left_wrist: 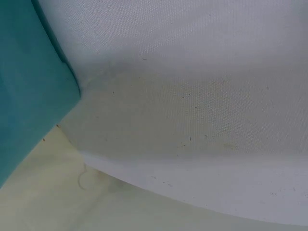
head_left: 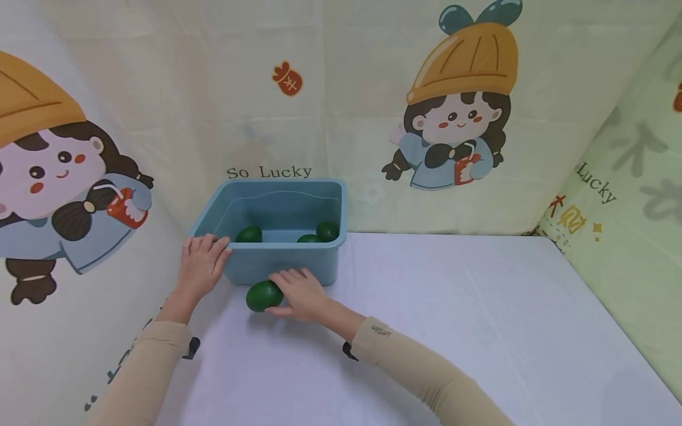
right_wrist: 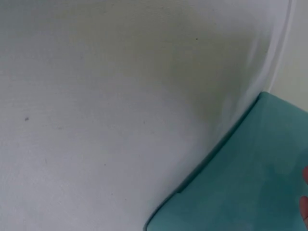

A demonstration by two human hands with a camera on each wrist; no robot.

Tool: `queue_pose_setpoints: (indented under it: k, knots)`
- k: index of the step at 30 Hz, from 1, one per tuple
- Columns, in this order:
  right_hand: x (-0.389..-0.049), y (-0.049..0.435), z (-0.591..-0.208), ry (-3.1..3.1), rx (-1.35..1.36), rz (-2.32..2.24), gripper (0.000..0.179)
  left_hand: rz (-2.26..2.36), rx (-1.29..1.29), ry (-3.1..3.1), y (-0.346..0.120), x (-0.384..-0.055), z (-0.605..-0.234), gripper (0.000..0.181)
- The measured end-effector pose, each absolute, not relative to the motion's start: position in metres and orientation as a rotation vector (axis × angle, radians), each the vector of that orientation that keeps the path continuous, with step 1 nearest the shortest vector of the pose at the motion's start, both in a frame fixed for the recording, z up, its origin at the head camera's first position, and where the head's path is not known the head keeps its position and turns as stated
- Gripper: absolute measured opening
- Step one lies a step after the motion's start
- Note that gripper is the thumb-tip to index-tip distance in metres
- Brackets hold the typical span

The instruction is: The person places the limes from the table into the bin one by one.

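Note:
A blue plastic bin [head_left: 282,260] stands against the back wall, left of centre in the head view. My left hand [head_left: 201,263] grips its front left corner, fingers bent over the rim. In front of the bin, my right hand [head_left: 302,296] holds a smooth dark green oval fruit [head_left: 263,296] between thumb and fingers, close to the tabletop. Inside the bin lie a green fruit [head_left: 249,234] at the left and two more, one of them the green fruit [head_left: 327,231] at the right. In the right wrist view only fingertips [right_wrist: 304,207] show at the edge.
A white cloth covers the table [head_left: 453,319], which stretches away to the right of the bin. Printed fabric [head_left: 351,118] with cartoon figures hangs behind and along the sides. The bin's side wall [left_wrist: 29,91] fills the left of the left wrist view.

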State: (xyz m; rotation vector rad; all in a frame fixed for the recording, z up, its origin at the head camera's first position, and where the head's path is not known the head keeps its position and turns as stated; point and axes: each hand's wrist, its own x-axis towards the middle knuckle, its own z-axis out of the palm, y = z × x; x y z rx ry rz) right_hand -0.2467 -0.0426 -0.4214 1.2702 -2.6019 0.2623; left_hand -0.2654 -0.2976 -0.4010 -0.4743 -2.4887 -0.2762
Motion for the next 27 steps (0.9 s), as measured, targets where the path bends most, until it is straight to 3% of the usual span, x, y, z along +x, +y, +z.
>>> queue_pose_setpoints:
  k: [18, 27]
  knots:
    - [-0.244, -0.034, -0.398, -2.488, 1.289, 0.274, 0.062, -0.260, -0.454, -2.521, -0.297, -0.265, -0.397, 0.042]
    - [-0.246, -0.030, -0.389, -2.422, 1.299, 0.322, 0.062, -0.268, -0.458, -2.506, -0.297, -0.266, -0.398, 0.048]
